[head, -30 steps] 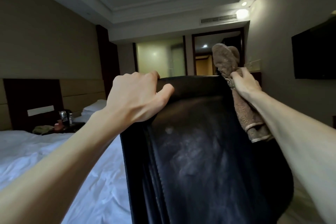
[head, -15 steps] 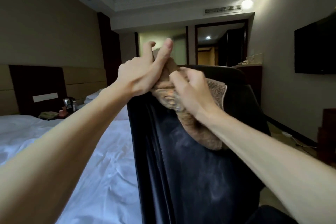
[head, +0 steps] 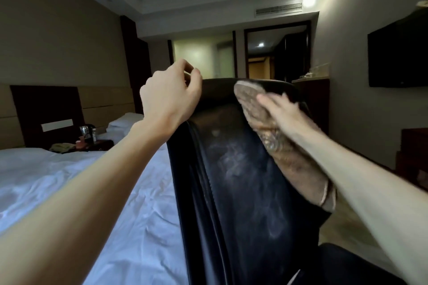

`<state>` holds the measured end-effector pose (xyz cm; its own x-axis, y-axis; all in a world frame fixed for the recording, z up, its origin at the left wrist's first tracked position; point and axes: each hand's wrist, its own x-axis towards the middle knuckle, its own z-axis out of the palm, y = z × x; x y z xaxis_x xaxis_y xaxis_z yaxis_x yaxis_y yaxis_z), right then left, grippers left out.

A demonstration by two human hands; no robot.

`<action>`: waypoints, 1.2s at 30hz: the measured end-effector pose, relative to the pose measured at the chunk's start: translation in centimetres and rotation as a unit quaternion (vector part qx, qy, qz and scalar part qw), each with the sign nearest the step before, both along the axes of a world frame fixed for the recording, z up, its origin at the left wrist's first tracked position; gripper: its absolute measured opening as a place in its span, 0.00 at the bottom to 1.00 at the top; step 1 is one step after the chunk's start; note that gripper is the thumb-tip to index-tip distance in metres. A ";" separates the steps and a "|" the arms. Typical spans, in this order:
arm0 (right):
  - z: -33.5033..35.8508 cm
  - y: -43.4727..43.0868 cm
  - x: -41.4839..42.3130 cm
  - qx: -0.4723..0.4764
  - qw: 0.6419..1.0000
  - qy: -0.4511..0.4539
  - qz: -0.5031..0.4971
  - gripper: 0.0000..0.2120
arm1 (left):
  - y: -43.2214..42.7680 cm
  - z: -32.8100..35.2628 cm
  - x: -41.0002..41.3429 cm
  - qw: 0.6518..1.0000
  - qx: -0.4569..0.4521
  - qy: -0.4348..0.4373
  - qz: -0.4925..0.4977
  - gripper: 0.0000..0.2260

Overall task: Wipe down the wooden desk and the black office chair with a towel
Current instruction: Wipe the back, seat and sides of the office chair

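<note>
Here, on my remote feed, the person's right hand lies flat, fingers straight, on a brown terry towel, pressing it to the upper right of the backrest of the black leather office chair. The towel's top edge reaches the backrest's rim. Its lower end, with a pale stripe by the hem, hangs under the right forearm. The hand is motion-blurred, and I cannot tell where its thumb lies. The left hand hovers at the backrest's upper left corner, fingers loosely curled, holding nothing; I cannot tell whether its heel touches the leather. Pale dusty smears mark the middle of the backrest. Just left of the chair is a bed with rumpled white sheets. Beyond it, a dark nightstand bears a metal kettle. A black flat screen hangs on the right wall.
</note>
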<state>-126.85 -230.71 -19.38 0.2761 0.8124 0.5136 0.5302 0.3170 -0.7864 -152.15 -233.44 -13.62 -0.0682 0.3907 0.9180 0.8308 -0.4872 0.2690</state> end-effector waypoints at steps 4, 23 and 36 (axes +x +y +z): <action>-2.7 0.6 -4.1 0.004 0.999 0.031 -0.025 0.46 | -0.3 -0.5 -1.6 0.996 -0.070 -0.053 -0.004 0.12; -0.2 -4.7 -4.5 0.333 0.941 0.063 -0.022 0.39 | -1.9 -0.2 -1.1 0.974 -0.081 -0.165 -0.134 0.17; -5.0 -8.0 -14.5 0.167 0.984 -0.039 -0.037 0.39 | -0.6 -0.6 -1.4 0.944 -0.096 -0.233 -0.211 0.17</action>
